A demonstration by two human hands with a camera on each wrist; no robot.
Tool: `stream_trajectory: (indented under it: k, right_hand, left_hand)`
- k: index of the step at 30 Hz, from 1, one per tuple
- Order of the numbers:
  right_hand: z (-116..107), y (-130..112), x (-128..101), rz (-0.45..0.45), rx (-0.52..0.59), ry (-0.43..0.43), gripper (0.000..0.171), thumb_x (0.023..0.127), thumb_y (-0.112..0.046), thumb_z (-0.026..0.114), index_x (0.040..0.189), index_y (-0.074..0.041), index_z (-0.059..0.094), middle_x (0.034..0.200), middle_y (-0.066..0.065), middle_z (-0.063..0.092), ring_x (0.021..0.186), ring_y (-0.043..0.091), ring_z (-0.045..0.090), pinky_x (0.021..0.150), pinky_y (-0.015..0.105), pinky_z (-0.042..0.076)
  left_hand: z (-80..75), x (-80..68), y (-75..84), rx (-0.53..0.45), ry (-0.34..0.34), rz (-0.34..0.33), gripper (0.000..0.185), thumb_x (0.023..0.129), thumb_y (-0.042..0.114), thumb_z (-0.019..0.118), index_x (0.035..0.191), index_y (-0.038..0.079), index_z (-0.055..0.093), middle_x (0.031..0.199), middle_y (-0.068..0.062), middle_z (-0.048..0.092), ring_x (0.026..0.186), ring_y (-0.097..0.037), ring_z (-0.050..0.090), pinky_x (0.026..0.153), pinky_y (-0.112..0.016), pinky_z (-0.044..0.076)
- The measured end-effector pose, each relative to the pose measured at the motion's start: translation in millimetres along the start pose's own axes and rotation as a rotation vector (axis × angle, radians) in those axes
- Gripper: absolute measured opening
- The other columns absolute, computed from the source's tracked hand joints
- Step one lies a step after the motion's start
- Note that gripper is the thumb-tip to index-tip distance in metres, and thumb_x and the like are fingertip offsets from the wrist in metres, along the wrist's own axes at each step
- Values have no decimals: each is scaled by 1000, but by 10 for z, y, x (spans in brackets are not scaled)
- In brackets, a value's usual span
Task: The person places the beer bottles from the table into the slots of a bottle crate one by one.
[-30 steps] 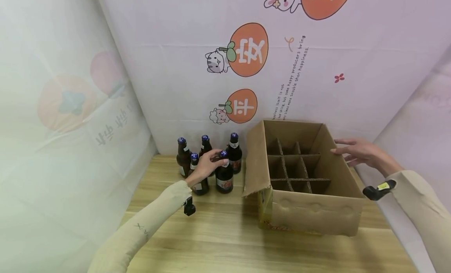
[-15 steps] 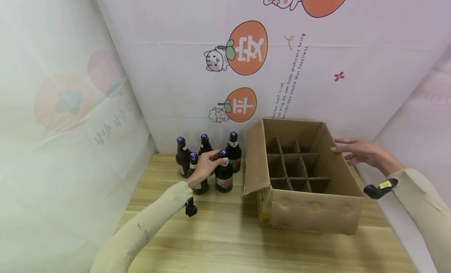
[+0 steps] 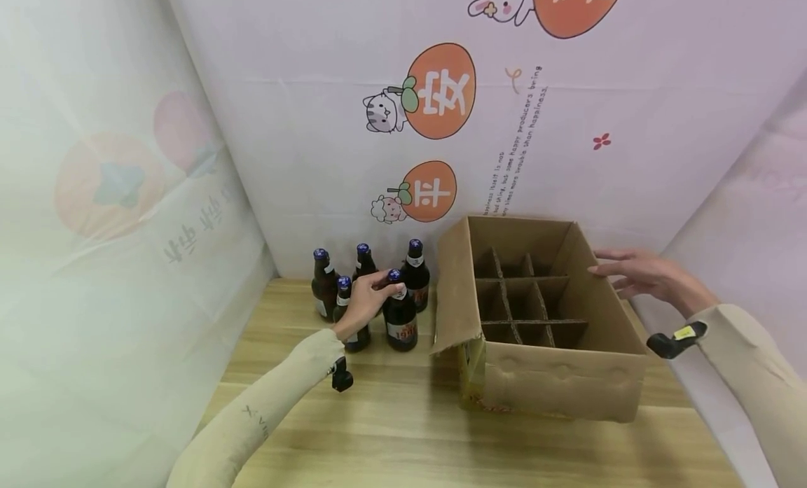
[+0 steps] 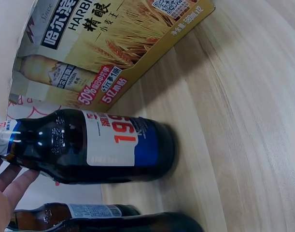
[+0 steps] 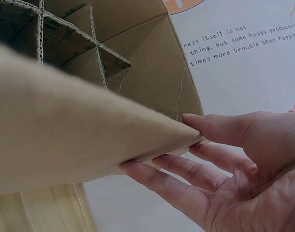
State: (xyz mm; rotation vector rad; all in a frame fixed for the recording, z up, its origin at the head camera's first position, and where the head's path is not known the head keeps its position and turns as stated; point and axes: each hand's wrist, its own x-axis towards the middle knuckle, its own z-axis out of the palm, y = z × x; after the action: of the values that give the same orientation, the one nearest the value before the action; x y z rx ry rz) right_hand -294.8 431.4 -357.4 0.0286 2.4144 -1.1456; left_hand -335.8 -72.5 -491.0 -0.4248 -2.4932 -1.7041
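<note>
The wooden counter [image 3: 378,418] bears everything, and its surface runs from the bottles forward to the lower border of the head view. On it stands the open carton [image 3: 564,383], with a left flap [image 3: 457,285] that hangs outward; the floors of its compartments are too deep to see. The right grip [image 3: 652,274] pinches its right wall, the thumb inside and the fingers outside. The left grip [image 3: 366,302] is closed around the neck of one dark bottle [image 3: 401,327], which is upright, left of the carton, a narrow gap from the flap. Whether its base touches the counter, I cannot say surely. The other four bottles [image 3: 324,292] stand close behind and to the left, two partly covered by this hand. The label [image 4: 111,140] has small print, hard to read.
</note>
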Motion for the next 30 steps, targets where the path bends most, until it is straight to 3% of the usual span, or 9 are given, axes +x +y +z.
stream_trajectory:
  k: [12,17,23,26,30]
  right_hand:
    - [33,-10,22,-13,13,7,78,102,-33,52,156,-1,6,153,35,20,133,57,34,91,36,56]
    - [29,5,10,-23,-9,21,77,102,-33,51,155,0,8,153,33,22,132,56,37,91,38,56]
    - [33,10,-7,-31,-22,27,76,102,-33,52,155,1,10,153,33,24,131,56,39,90,37,57]
    - [27,18,-17,-33,-30,31,74,102,-32,51,155,2,11,152,34,24,131,56,40,89,37,57]
    - [19,17,-20,-31,-30,22,75,102,-33,51,155,2,11,152,36,22,131,56,40,91,39,56]
  left_hand:
    - [-78,5,127,-27,16,12,51,85,35,76,131,16,63,133,-4,64,120,-20,62,101,-45,51]
    - [-107,25,235,-41,14,-1,47,87,36,74,131,22,63,132,-1,65,112,-17,66,95,-39,54]
    - [-131,13,324,-52,5,-6,45,87,34,75,128,21,66,128,-1,68,108,-14,67,92,-37,56]
    - [-137,17,382,-56,-25,-12,45,87,35,74,128,18,66,124,0,69,101,-12,66,86,-33,56]
    - [-181,38,470,-82,-50,-7,41,88,34,73,126,19,67,119,0,71,84,-20,61,69,-26,49]
